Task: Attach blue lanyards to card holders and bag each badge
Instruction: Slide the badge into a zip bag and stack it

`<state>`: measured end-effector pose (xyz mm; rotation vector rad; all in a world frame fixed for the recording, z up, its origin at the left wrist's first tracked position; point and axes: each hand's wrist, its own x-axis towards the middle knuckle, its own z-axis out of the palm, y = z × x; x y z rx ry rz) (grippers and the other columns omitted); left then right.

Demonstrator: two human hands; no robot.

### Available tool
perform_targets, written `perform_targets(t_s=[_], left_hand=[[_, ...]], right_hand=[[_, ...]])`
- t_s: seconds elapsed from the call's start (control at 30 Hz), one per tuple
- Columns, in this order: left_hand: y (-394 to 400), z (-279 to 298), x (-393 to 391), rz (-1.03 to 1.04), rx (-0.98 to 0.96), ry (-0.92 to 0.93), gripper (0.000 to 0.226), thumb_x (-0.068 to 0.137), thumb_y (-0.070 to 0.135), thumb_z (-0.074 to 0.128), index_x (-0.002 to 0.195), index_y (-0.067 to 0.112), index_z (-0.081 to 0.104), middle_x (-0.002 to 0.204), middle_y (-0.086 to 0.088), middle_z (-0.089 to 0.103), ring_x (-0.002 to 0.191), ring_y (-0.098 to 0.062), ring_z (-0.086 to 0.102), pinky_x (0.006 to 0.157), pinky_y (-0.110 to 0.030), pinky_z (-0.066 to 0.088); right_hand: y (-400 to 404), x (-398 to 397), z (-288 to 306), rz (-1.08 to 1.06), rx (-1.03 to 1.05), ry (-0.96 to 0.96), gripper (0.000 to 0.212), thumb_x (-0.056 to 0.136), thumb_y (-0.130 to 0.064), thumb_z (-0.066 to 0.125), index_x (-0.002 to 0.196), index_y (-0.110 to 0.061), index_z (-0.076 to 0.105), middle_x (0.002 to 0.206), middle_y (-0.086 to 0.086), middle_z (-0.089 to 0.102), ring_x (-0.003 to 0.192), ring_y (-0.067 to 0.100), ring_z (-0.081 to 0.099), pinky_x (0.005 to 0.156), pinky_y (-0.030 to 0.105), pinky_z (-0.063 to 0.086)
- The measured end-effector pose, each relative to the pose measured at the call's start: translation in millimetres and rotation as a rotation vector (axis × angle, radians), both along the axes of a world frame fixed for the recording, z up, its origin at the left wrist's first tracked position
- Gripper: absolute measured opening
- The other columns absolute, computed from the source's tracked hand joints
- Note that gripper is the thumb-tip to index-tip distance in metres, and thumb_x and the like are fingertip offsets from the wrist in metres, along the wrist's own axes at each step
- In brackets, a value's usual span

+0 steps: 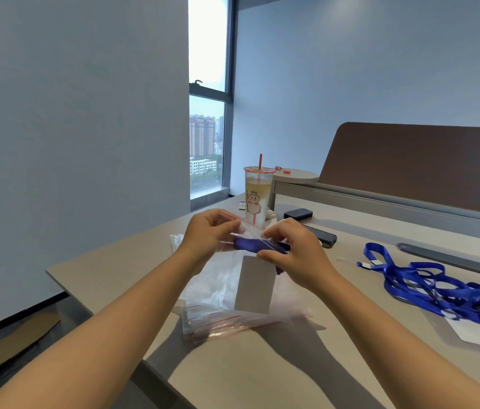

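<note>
Head view shows bagging underway: left hand fingers pinch the clear bag mouth, right hand fingers grip the folded lanyard, card holder hanging just below, so next likely feeds both inside.

**A:** so how's the cam set up here?

**B:** just one view, head-mounted wide-angle, looks forward and down across the desk. Both forearms run in from the bottom edge, so it sits right above them, pretty close.

**A:** where do the hands end up?

**B:** left hand and right hand sit mid-frame. Past the fingertips it faces a window and wall corner. Edges bend a bit. No second view to overlap.
</note>
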<state>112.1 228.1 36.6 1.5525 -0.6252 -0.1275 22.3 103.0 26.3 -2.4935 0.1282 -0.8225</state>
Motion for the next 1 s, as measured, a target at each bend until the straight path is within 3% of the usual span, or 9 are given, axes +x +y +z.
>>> perform_targets(t_s=[0.2,0.27,0.4,0.5,0.63,0.73,0.8,0.9,1.0], left_hand=[[1.3,7.1,-0.7,0.013,-0.026,-0.043,0.009,0.091,0.011,0.048,0.091,0.007,0.057,0.087,-0.007,0.061,0.068,-0.014,0.062,0.057,-0.017,0.054],[2.0,10.5,0.5,0.037,-0.078,-0.020,0.009,0.091,0.010,0.048,0.090,0.007,0.057,0.086,-0.007,0.061,0.068,-0.014,0.062,0.057,-0.016,0.054],[9.6,17.4,8.1,0.107,-0.221,0.092,0.008,0.090,0.010,0.049,0.090,0.007,0.056,0.089,-0.009,0.061,0.069,-0.017,0.062,0.065,-0.023,0.055],[15.0,18.1,12.5,0.158,-0.259,0.109,0.010,0.090,0.012,0.050,0.095,0.005,0.054,0.095,-0.011,0.061,0.073,-0.020,0.062,0.074,-0.030,0.053],[21.8,15.9,15.8,0.162,-0.187,0.095,0.022,0.090,0.019,0.049,0.107,0.005,0.054,0.104,-0.010,0.060,0.093,-0.025,0.060,0.086,-0.034,0.049],[31.8,6.6,18.8,0.116,-0.090,0.109,0.035,0.088,0.022,0.053,0.118,0.005,0.048,0.111,-0.009,0.056,0.100,-0.025,0.057,0.092,-0.035,0.044],[39.5,-4.9,20.4,0.083,0.011,0.122,0.034,0.086,0.020,0.057,0.117,0.010,0.047,0.107,-0.007,0.054,0.097,-0.023,0.057,0.091,-0.033,0.042],[45.2,-17.5,19.3,0.101,0.093,0.126,0.004,0.088,0.016,0.055,0.090,0.013,0.053,0.090,-0.006,0.059,0.079,-0.018,0.058,0.085,-0.031,0.044],[42.5,-19.0,23.4,0.164,0.009,0.140,0.017,0.091,0.015,0.051,0.074,0.015,0.055,0.076,-0.004,0.061,0.070,-0.016,0.059,0.079,-0.029,0.049]], right_hand=[[-2.4,1.5,6.8,-0.085,0.029,-0.024,0.026,0.077,-0.031,0.067,0.088,-0.008,0.068,0.083,-0.001,0.060,0.085,0.016,0.052,0.090,0.044,0.047],[-3.8,0.8,10.1,-0.112,0.011,0.007,0.028,0.077,-0.036,0.065,0.082,-0.008,0.069,0.084,-0.001,0.060,0.090,0.016,0.049,0.095,0.042,0.039],[-8.4,-5.0,7.9,-0.140,-0.018,0.057,0.017,0.077,-0.034,0.067,0.077,-0.016,0.068,0.115,-0.001,0.053,0.115,0.015,0.038,0.096,0.036,0.021],[-12.4,-6.0,10.7,-0.129,0.106,0.028,0.011,0.079,-0.025,0.066,0.073,-0.019,0.059,0.120,0.004,0.047,0.118,0.019,0.038,0.101,0.037,0.028],[-12.2,0.3,19.9,-0.137,0.215,-0.059,0.011,0.080,-0.018,0.065,0.076,-0.012,0.057,0.115,0.012,0.050,0.110,0.022,0.046,0.085,0.025,0.035],[-9.8,6.7,22.1,-0.137,0.259,-0.107,0.013,0.079,-0.016,0.067,0.076,-0.014,0.054,0.110,0.013,0.056,0.103,0.024,0.053,0.084,0.030,0.043],[-7.8,9.6,24.1,-0.098,0.353,-0.144,0.018,0.077,-0.012,0.068,0.087,-0.014,0.053,0.109,0.012,0.057,0.097,0.027,0.058,0.083,0.034,0.050],[-6.0,15.5,22.8,-0.078,0.477,-0.188,0.046,0.076,-0.010,0.069,0.115,-0.010,0.046,0.112,0.006,0.051,0.098,0.022,0.053,0.077,0.030,0.051],[-7.0,20.5,13.3,-0.089,0.658,-0.154,0.062,0.076,-0.012,0.069,0.128,-0.012,0.035,0.122,0.005,0.043,0.109,0.023,0.049,0.093,0.037,0.047]])
